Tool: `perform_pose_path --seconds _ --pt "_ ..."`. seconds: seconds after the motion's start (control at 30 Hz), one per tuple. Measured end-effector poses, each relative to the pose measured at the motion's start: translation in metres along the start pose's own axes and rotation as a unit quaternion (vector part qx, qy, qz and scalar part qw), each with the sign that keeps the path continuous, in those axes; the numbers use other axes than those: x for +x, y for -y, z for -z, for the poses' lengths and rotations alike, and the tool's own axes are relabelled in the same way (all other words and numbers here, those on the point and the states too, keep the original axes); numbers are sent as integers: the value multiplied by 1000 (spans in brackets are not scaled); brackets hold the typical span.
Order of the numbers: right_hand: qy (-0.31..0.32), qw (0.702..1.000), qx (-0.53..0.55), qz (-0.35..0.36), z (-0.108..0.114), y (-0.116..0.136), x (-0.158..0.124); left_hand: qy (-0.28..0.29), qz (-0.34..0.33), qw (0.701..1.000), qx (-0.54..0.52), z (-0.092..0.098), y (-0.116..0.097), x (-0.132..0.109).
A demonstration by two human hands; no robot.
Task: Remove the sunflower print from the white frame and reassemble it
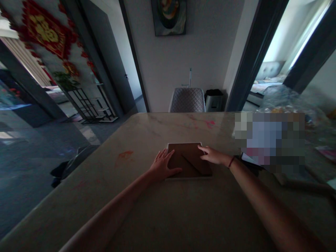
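A picture frame (189,159) with a brown back and thin white edges lies face down on the table (147,133). A dark diagonal piece, like a stand leg, runs across its back. At its left edge rests my left hand (163,166), fingers stretched out and thumb reaching over the brown board. My right hand (212,155) touches the upper right edge, with its index finger extended and the other fingers partly bent. Neither hand grips the frame; both lie against it. A dark band circles my right wrist.
On the right of the table are blurred-out items (270,140), a clear plastic bag (288,99) and a dark flat tray-like object. Beyond the far edge stand a quilted chair (187,99) and a bin (214,100). Reddish stains mark the tabletop.
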State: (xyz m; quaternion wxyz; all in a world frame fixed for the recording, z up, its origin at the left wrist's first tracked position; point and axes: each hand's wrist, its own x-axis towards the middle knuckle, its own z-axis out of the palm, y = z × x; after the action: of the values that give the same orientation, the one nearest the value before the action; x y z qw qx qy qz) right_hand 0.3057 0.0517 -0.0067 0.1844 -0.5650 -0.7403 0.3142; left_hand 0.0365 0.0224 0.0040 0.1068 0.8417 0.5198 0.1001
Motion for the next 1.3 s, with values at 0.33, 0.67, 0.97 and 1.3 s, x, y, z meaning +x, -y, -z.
perform_pose_path --seconds 0.33,0.67,0.97,1.3 --pt "-21 998 45 -30 -6 -2 1 28 -41 999 -17 7 4 0" --pt "11 1000 -8 -23 -1 23 -18 30 -48 998 -25 6 5 0" --pt "-4 1000 6 -30 -5 20 -18 37 -43 998 -17 6 4 1" --pt "-127 984 101 -68 -9 12 3 -49 -1 999 1 -7 4 5"
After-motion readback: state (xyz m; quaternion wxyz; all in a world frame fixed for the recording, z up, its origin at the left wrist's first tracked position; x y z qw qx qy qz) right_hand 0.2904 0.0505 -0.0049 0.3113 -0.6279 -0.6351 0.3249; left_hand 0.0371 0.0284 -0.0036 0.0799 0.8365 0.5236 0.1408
